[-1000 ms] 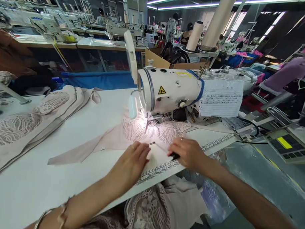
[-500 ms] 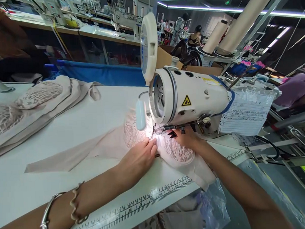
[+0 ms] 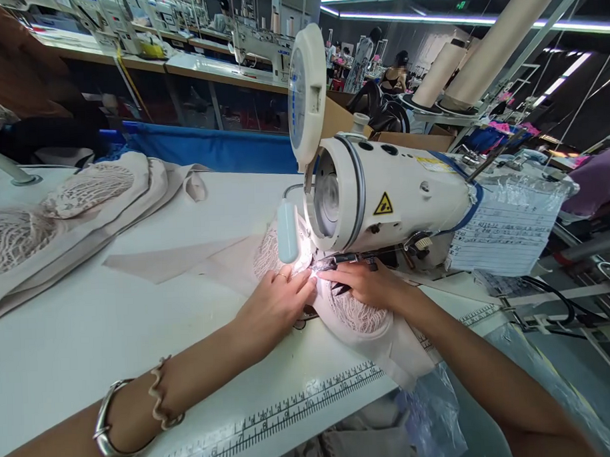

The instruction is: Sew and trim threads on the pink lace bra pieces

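My left hand (image 3: pixel 275 306) lies flat on a beige lace garment (image 3: pixel 358 316), its fingertips pressing the cloth right by the lit needle area of the white sewing machine (image 3: pixel 399 198). My right hand (image 3: pixel 367 286) rests on the same garment just under the machine head, fingers curled over a small black tool (image 3: pixel 340 288). The two hands almost touch at the needle. A long beige band (image 3: pixel 176 259) of the garment trails left across the white table (image 3: pixel 89 343). Bracelets sit on my left wrist.
A pile of lace garments (image 3: pixel 59 210) lies at the table's left. A printed ruler (image 3: pixel 291 409) runs along the front edge, with a plastic bag (image 3: pixel 431 411) hanging below. A paper sheet (image 3: pixel 505 231) is taped to the machine. Thread cones (image 3: pixel 479 56) stand behind; other workers sit far back.
Both hands moved from the table's front edge up to the needle with the garment. The beige band has been drawn in toward the machine.
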A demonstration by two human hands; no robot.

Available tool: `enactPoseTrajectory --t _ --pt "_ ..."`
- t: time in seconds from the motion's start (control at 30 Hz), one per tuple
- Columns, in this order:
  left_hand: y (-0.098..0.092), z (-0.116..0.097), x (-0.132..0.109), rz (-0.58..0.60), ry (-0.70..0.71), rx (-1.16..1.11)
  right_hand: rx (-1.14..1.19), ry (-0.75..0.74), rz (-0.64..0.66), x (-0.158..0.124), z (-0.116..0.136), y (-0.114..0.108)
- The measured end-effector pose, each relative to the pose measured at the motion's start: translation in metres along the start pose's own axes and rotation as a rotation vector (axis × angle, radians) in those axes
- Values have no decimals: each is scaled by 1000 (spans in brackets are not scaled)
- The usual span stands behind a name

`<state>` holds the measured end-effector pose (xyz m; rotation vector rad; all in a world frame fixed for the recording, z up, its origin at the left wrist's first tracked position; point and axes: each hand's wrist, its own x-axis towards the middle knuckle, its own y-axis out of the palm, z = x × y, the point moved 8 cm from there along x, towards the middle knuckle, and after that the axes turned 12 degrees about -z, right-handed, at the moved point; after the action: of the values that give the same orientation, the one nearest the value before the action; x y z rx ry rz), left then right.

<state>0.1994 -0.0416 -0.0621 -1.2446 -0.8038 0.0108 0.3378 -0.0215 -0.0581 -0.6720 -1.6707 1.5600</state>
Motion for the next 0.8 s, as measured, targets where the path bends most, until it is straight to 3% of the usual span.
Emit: enactPoseTrajectory --t 0.13,0.33,0.5,0.67,0.8 --pt "-1 14 2 -61 -24 -80 -18 9 14 2 5 0" --pt "5 28 4 -10 -60 -206 -10 68 69 2 8 3" --pt "5 34 3 -47 -42 -185 -7 119 48 2 8 -1" --pt "-11 13 8 -110 -11 -8 85 243 -17 3 2 3" --pt "-15 -14 7 -55 -129 -93 83 378 -114 2 -12 7"
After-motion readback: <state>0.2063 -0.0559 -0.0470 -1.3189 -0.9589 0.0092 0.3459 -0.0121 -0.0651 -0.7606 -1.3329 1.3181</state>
